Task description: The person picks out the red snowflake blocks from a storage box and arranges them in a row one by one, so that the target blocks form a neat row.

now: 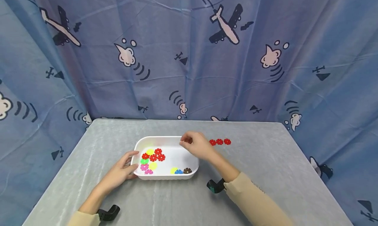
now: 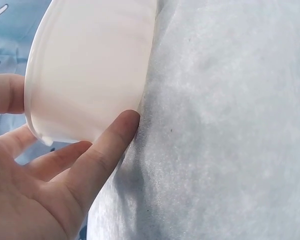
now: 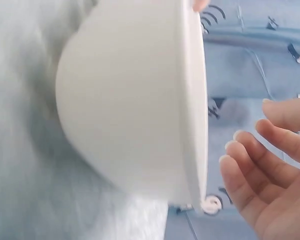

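Observation:
A white tray (image 1: pixel 174 150) lies on the grey-covered table with several flower-shaped plastic discs inside. Red discs (image 1: pixel 153 157) cluster at its left, beside yellow, green and pink ones. Near the front right are a yellow disc, a blue disc (image 1: pixel 178 171) and a brown disc (image 1: pixel 187 170). My left hand (image 1: pixel 121 168) grips the tray's left end, one finger over the rim and others against the outer wall. Above the right back corner, my right hand (image 1: pixel 198 145) hovers with bent fingers; the right wrist view shows the fingertips (image 3: pixel 230 167) holding nothing visible.
To the right of the tray, three red discs (image 1: pixel 219 141) lie in a row on the table (image 1: pixel 254 173). A blue patterned curtain (image 1: pixel 189 55) hangs behind the table and along both sides. Each wrist wears a black strap-on device (image 1: pixel 109 213).

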{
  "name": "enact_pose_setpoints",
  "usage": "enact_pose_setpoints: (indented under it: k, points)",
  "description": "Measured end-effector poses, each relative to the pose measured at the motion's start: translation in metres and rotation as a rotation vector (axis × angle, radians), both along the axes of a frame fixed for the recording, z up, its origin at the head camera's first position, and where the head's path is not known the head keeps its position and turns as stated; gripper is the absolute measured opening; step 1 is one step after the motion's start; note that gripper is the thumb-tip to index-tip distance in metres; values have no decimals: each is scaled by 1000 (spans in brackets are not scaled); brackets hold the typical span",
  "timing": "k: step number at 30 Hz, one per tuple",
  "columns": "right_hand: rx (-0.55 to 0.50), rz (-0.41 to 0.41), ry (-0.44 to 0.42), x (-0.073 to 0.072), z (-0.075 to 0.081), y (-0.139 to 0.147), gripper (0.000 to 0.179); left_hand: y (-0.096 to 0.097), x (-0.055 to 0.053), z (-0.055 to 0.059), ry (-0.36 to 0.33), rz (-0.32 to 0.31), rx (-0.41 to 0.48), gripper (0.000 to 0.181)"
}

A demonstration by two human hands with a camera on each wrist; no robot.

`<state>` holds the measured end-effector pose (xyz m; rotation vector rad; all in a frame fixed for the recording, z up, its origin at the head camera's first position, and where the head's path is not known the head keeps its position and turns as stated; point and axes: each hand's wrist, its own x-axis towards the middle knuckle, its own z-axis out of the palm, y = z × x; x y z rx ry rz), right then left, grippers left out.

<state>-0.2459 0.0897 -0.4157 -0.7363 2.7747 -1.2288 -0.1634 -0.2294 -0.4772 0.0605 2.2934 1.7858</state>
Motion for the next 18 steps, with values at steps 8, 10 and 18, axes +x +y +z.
enact_pose_setpoints:
  k: [8,10,18]
  points:
    - [64,23,-31,-1,-19,-36,13,0,0,-1,-5,3,-1,54]
    - [81,29,-32,-3,-25,-43,15,0,0,-1,-6,3,-2,54]
    - [150,41,-55,-6,-41,-65,22,0,-1,-1,-9,4,7,54]
